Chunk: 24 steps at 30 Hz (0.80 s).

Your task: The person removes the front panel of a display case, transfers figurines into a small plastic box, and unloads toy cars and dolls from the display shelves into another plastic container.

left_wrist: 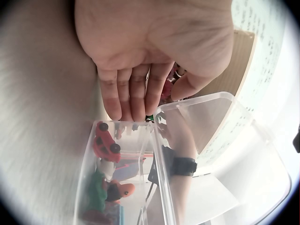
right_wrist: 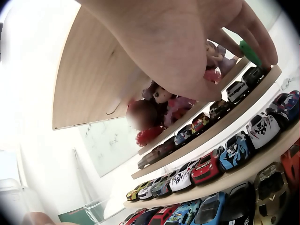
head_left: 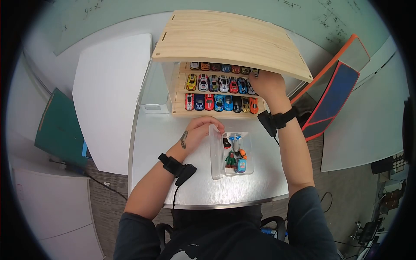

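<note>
From my remote seat I see the left hand (head_left: 200,130) resting on the tabletop (head_left: 164,143) at the far-left corner of the clear plastic bin (head_left: 215,152), its fingers (left_wrist: 131,96) straight and pressed together against the bin's rim, the thumb on the other side of that corner. The bin sits near the middle of the tabletop, toward the near edge, and holds a small red toy car (left_wrist: 105,143), an orange-and-green figure (left_wrist: 110,191) and a grey toy with blue marks (head_left: 235,141). The right hand (head_left: 268,84) reaches into the right end of the wooden display shelf (head_left: 225,34), which stands at the far edge of the tabletop. In the right wrist view its fingers curl around a small doll (right_wrist: 161,108) with dark hair and pink clothes, held close under the palm beside the top tier; a green piece (right_wrist: 251,52) shows at the fingertips, though what it is I cannot tell. Rows of toy cars (head_left: 221,84) fill the shelf's tiers. An empty-looking clear container (head_left: 152,93) stands just left of the shelf.
</note>
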Motion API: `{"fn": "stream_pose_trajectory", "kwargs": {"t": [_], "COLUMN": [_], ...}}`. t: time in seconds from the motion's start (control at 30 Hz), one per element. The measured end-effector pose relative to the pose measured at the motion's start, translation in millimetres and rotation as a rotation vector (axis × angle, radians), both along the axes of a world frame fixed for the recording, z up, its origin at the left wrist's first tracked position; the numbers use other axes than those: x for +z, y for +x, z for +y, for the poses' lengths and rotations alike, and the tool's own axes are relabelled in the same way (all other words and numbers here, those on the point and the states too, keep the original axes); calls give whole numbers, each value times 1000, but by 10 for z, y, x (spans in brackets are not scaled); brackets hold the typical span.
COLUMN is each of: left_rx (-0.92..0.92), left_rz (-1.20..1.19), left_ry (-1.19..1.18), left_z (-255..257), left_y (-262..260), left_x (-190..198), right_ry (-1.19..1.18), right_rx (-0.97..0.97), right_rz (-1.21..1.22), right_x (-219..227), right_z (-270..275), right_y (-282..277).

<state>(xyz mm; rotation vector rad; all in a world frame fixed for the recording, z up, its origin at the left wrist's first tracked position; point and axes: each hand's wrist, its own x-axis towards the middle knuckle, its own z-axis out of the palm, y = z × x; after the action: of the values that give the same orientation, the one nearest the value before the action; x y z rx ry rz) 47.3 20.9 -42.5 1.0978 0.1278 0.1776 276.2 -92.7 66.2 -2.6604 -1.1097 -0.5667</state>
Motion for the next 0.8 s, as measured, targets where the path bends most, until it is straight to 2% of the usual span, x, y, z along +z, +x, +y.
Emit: {"fn": "stream_pose_trajectory", "kwargs": {"t": [0.17,0.23,0.4,0.5,0.57,0.6,0.67,0.7,0.77,0.8], "left_rx": [3,1,-12,2,6,5,0,-8,-6,3], "left_rz": [-4,8,-3,1,-1,-8,-14,-25,-21,-18], "left_ry": [14,15,26,24,25,33,29,33,25,20], "left_z": [4,2,11,0,-5,-6,4,6,3,0], "left_y": [4,-1,-4,-12,-19,-15,-13,-14,-10,-7], "left_x": [4,-7,-7,24,40,43,34,27,8,1], "right_ry": [103,80,78,124,160,155,144,143,-46,-23], "right_rx": [127,119,50,167,357,359,486,479,543,559], "right_rz": [-126,-99,-60,-133,47,52,566,569,939,940], "right_x": [-94,-75,123,205,286,336,435,470,512,479], "right_z": [-42,-85,-300,-585,-782,-868,-1018,-1055,-1104,-1108], "right_y": [28,-35,-485,-763,-958,-1065,-1238,-1278,-1335,-1337]}}
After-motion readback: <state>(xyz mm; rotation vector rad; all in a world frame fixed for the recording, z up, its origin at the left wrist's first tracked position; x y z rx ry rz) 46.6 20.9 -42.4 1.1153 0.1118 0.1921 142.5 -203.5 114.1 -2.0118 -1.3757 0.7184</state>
